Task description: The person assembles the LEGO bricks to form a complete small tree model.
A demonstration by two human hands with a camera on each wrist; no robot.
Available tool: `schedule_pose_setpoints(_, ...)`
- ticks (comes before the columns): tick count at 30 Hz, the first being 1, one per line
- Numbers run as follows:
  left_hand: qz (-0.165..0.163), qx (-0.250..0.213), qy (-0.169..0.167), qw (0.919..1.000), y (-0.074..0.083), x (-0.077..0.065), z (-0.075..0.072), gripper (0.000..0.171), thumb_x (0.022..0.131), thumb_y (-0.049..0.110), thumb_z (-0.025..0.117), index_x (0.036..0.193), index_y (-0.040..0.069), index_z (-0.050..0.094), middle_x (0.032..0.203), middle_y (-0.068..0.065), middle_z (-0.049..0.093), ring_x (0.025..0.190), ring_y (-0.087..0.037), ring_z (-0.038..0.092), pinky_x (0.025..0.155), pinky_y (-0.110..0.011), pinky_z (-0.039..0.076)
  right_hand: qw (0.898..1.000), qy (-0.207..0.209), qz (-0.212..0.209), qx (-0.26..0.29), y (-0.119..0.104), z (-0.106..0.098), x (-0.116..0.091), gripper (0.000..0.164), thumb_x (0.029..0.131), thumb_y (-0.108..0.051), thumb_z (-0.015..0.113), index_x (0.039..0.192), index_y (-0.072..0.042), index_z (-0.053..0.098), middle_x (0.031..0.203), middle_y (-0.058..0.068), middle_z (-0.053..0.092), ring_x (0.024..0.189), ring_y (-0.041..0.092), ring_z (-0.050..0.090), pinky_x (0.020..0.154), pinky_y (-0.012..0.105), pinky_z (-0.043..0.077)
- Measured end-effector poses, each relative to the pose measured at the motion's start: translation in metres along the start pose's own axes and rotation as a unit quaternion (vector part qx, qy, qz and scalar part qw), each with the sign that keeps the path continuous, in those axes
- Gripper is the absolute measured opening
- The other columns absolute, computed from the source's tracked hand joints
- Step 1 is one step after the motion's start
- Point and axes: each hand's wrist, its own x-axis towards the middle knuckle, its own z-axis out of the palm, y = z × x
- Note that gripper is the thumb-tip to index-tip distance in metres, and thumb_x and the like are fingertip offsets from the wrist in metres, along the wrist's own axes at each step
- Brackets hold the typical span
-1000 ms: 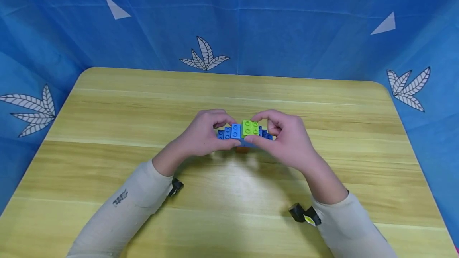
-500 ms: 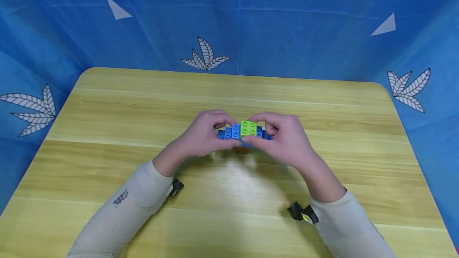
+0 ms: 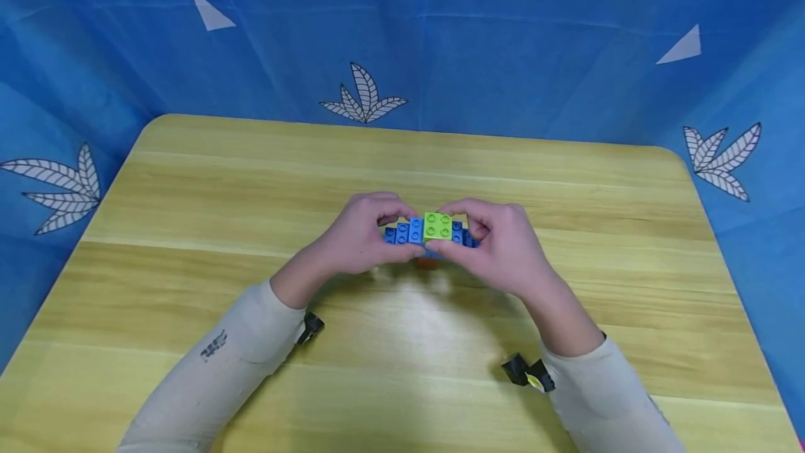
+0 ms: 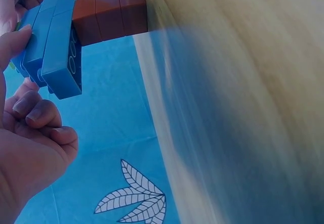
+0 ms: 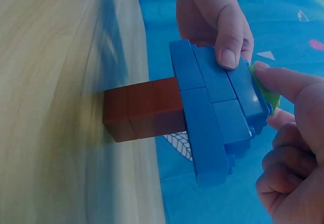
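A stepped stack of blue bricks (image 5: 217,97) tops a short column of reddish-brown bricks (image 5: 144,110) that stands upright on the table. At the left side of the stack, my left hand (image 3: 358,236) pinches the upper blue layers between thumb and fingers. My right hand (image 3: 503,240) holds a lime-green brick (image 3: 437,226), thumb at its near side and index finger at its far side. That brick sits at the top middle of the blue steps, studs up. The other right fingers are curled in, as the right wrist view shows. The green brick's underside is hidden.
The light wooden table (image 3: 402,383) spreads out around the stack. A blue cloth (image 3: 503,40) with printed leaves and white triangles hangs behind and at both sides. A small black device (image 3: 528,372) is attached at the right sleeve, another at the left.
My right hand and the green brick have shifted slightly left over the blue stack, mostly in the first half second. My left hand keeps its hold, and the whole view drifts slightly.
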Motion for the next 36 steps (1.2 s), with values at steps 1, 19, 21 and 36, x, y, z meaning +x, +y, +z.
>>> schedule_pose_setpoints(1, 0.001, 0.003, 0.001, 1.0000, 0.000, 0.000, 0.000, 0.029, 0.077, 0.022, 0.087, 0.099, 0.007, 0.075, 0.074, 0.002, 0.056, 0.064, -0.017, 0.045, 0.055, -0.029, 0.036, 1.000, 0.004, -0.004, -0.002, 0.001, 0.000, 0.000, 0.037, 0.078, -0.026, 0.089, 0.109, -0.011, 0.075, 0.057, -0.008, 0.026, 0.052, 0.009, 0.024, 0.047, 0.026, 0.027)
schedule_pose_setpoints(19, -0.045, 0.049, 0.007, 0.9978, -0.004, -0.016, -0.010, 0.055, 0.075, 0.032, 0.090, 0.121, 0.009, 0.071, 0.072, -0.009, 0.044, 0.065, -0.016, 0.038, 0.061, -0.033, 0.034, 0.995, 0.078, 0.055, 0.038, 0.009, -0.013, -0.039, 0.057, 0.061, 0.005, 0.093, 0.112, 0.003, 0.069, 0.070, 0.012, 0.043, 0.056, 0.010, 0.027, 0.051, 0.028, 0.025)
schedule_pose_setpoints(21, -0.046, 0.047, 0.008, 0.9978, -0.009, -0.021, -0.012, 0.055, 0.074, 0.029, 0.091, 0.121, 0.007, 0.070, 0.072, -0.010, 0.045, 0.065, -0.017, 0.039, 0.061, -0.033, 0.035, 0.995, 0.075, 0.060, 0.031, 0.012, -0.012, -0.043, 0.056, 0.062, 0.004, 0.093, 0.112, 0.001, 0.069, 0.077, 0.006, 0.050, 0.055, 0.007, 0.026, 0.049, 0.028, 0.025)
schedule_pose_setpoints(36, -0.075, 0.030, 0.010, 0.9967, -0.016, -0.035, -0.013, 0.033, 0.080, 0.016, 0.086, 0.109, 0.007, 0.072, 0.088, -0.007, 0.065, 0.058, -0.016, 0.043, 0.055, -0.031, 0.036, 0.990, 0.105, 0.065, 0.061, 0.021, -0.003, -0.051, 0.033, 0.072, 0.010, 0.084, 0.101, 0.004, 0.072, 0.078, 0.010, 0.064, 0.045, 0.009, 0.025, 0.041, 0.025, 0.022)
